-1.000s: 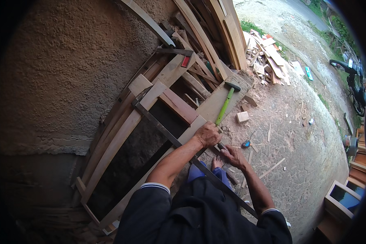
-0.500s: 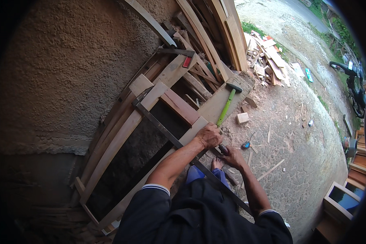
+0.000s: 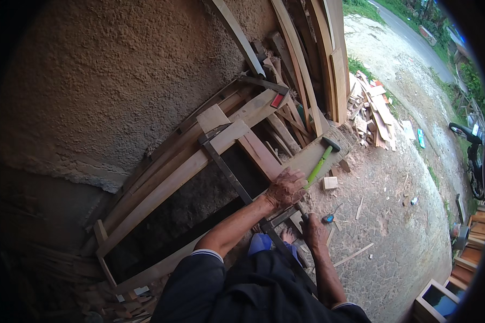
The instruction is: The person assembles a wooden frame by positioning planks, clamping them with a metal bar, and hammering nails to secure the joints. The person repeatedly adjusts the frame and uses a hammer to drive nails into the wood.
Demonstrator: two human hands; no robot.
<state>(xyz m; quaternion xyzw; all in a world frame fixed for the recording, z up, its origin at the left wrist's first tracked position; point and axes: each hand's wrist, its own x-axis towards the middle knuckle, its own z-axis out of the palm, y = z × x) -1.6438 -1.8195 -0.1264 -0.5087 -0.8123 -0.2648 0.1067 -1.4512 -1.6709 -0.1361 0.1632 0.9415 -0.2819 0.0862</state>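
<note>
A long, dark metal bar clamp (image 3: 228, 171) lies across a wooden frame (image 3: 170, 188) with a dark opening in it. Its far jaw meets the frame's far rail, and the bar runs back toward my body. My left hand (image 3: 286, 189) rests over the frame's near rail, fingers bent around the wood and their tips hidden. To its right, my right hand (image 3: 315, 232) is closed around the clamp's dark handle (image 3: 304, 215). A green-handled hammer (image 3: 320, 164) lies on a wide board (image 3: 303, 156) just beyond my left hand.
A square with a red part (image 3: 277, 100) sits at the frame's far end. Long boards (image 3: 337, 81) lean at the rough wall (image 3: 118, 70). On the ground are a wood block (image 3: 330, 183), a blue tape measure (image 3: 328, 219), offcuts (image 3: 380, 107) and strips. A motorcycle (image 3: 474, 161) stands far right.
The whole view has shifted, moving the scene right and down. My hands are farther apart, with more of the clamp's screw end showing between them. The right hand still grips the handle.
</note>
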